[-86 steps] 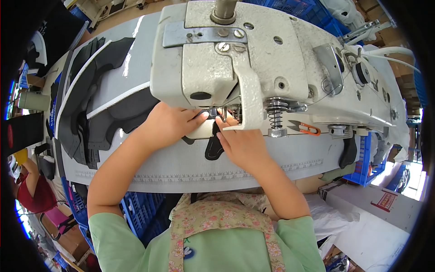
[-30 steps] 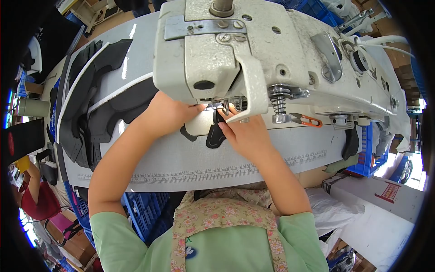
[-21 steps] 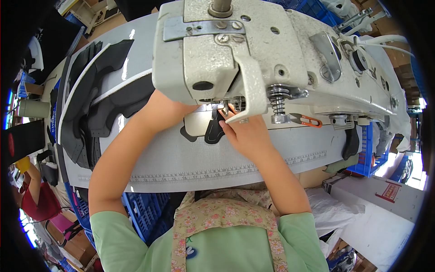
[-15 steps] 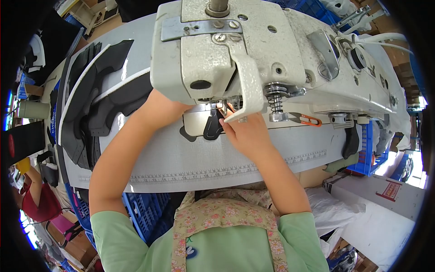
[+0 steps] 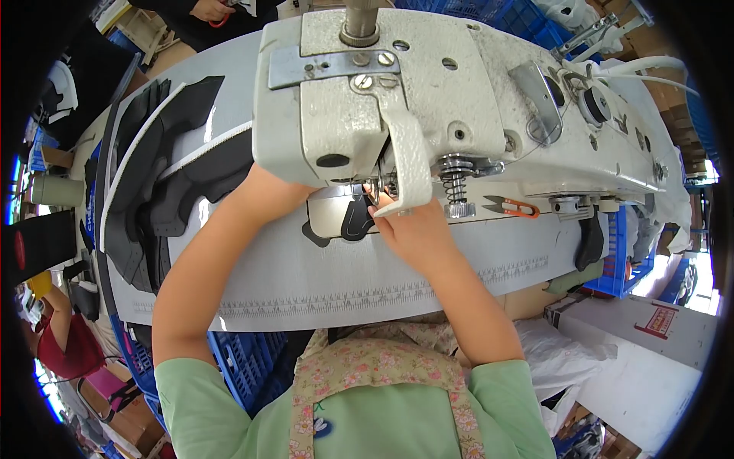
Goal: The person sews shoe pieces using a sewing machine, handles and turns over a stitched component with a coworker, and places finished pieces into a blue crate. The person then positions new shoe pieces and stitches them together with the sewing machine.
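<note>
A small black piece with a pale stitched line point(image 5: 357, 219) lies under the needle area of the white sewing machine point(image 5: 329, 99). My right hand point(image 5: 413, 232) is at its right edge, thumb and fingertips closed against it close to the needle. My left hand point(image 5: 281, 186) reaches in from the left behind the machine head, which hides its fingers, so its grip cannot be seen. A dark rounded flap point(image 5: 315, 236) shows beside the pale metal plate point(image 5: 326, 214), left of the black piece.
Orange-handled thread snips point(image 5: 511, 206) lie right of the needle area. Black cut pieces with white edges point(image 5: 180, 161) are piled on the left. A printed ruler point(image 5: 367, 294) runs along the table's front. Another person's hand point(image 5: 210, 9) holds something red-handled at the back.
The view has shifted slightly, so the machine sits a little lower and further left. Another person's hand has appeared at the back. My hands stay nearly in place by the black piece.
</note>
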`<state>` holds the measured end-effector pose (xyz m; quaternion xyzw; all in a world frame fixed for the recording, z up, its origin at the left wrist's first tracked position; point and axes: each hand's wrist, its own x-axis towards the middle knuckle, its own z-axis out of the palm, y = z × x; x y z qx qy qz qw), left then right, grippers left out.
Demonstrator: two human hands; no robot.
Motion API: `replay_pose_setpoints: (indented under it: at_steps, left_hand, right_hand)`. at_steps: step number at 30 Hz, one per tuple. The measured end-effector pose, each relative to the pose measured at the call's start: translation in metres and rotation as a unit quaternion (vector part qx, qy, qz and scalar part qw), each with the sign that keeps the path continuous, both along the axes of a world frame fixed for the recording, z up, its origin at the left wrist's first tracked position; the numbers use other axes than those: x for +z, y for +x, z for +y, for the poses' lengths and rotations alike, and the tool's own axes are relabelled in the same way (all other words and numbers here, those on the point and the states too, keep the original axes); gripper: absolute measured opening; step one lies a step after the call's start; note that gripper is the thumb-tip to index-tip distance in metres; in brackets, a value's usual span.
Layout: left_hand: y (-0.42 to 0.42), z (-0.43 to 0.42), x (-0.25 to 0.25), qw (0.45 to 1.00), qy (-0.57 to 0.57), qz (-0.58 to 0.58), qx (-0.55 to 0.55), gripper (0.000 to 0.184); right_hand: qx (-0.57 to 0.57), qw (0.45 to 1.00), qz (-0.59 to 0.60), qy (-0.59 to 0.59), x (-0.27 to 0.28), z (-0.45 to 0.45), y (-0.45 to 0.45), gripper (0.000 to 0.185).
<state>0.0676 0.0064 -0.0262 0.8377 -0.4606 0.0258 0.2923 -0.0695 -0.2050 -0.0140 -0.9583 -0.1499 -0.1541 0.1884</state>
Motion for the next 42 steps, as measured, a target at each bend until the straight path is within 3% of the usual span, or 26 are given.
replay_pose_setpoints:
  at_steps: [2,4,9,13,15,16,22,24,28,30,31,32,34,36,39,41,42]
  left_hand:
    - [-0.002,0.001,0.002,1.000,-0.001,-0.017,-0.021,0.032]
    - [-0.009,0.000,0.017,0.993,0.025,0.118,0.013,0.031]
    - [-0.007,-0.003,0.009,0.982,0.057,0.175,0.036,0.028]
    - [-0.007,-0.003,0.010,0.995,-0.005,0.095,-0.008,0.029]
    - [-0.011,-0.005,0.021,0.971,-0.057,0.229,0.032,0.029]
    - [-0.012,-0.006,0.026,0.971,-0.058,0.228,0.033,0.029]
    - [-0.022,-0.011,0.056,0.994,-0.005,0.098,0.047,0.028]
    - [-0.023,-0.012,0.059,0.992,-0.018,0.118,0.050,0.028]
    - [-0.021,-0.002,0.055,0.994,0.065,-0.090,-0.020,0.024]
    - [-0.025,0.015,0.060,0.969,0.124,-0.197,-0.086,0.027]
    - [-0.031,0.022,0.059,0.966,0.089,-0.239,-0.029,0.040]
    - [-0.037,0.035,0.063,0.965,0.096,-0.242,-0.027,0.040]
    - [-0.052,0.065,0.084,0.952,0.181,-0.199,0.144,0.054]
    - [-0.060,0.101,0.089,0.929,0.242,-0.146,0.238,0.067]
    - [-0.051,0.153,0.061,0.884,0.324,-0.147,0.303,0.064]
    - [-0.041,0.173,0.048,0.819,0.436,-0.177,0.330,0.049]
    - [-0.040,0.175,0.052,0.821,0.432,-0.181,0.327,0.049]
  right_hand:
    - [0.000,1.000,0.018,-0.002,0.001,0.000,0.000,0.013]
    - [-0.002,0.999,0.038,-0.024,0.005,0.000,0.000,0.014]
    - [0.000,0.999,0.050,-0.013,0.001,-0.002,-0.001,0.015]
    - [0.002,0.999,0.050,-0.017,0.002,-0.001,-0.002,0.015]
    - [0.001,0.999,0.031,-0.020,0.000,-0.001,-0.002,0.015]
    - [0.000,1.000,0.014,-0.022,-0.002,-0.001,-0.002,0.015]
    - [0.001,1.000,-0.002,-0.016,0.001,0.001,-0.003,0.013]
    - [-0.005,1.000,0.000,-0.026,-0.002,-0.001,-0.004,0.015]
    - [-0.041,0.998,0.050,-0.016,0.000,0.003,-0.005,0.021]
    - [-0.036,0.999,0.003,-0.036,-0.003,0.003,-0.005,0.023]
    - [-0.044,0.999,0.013,-0.029,-0.003,0.003,-0.004,0.023]
    - [-0.055,0.998,0.025,-0.022,-0.003,0.003,-0.005,0.023]
    - [-0.054,0.997,0.047,-0.031,0.003,0.003,-0.006,0.024]
    - [-0.022,1.000,0.005,-0.013,0.011,0.002,-0.005,0.025]
    - [-0.021,0.999,0.028,-0.007,0.017,0.002,-0.006,0.025]
    - [-0.008,1.000,0.000,0.001,0.006,0.000,-0.004,0.024]
    - [0.005,1.000,-0.026,0.010,0.005,-0.001,-0.004,0.024]
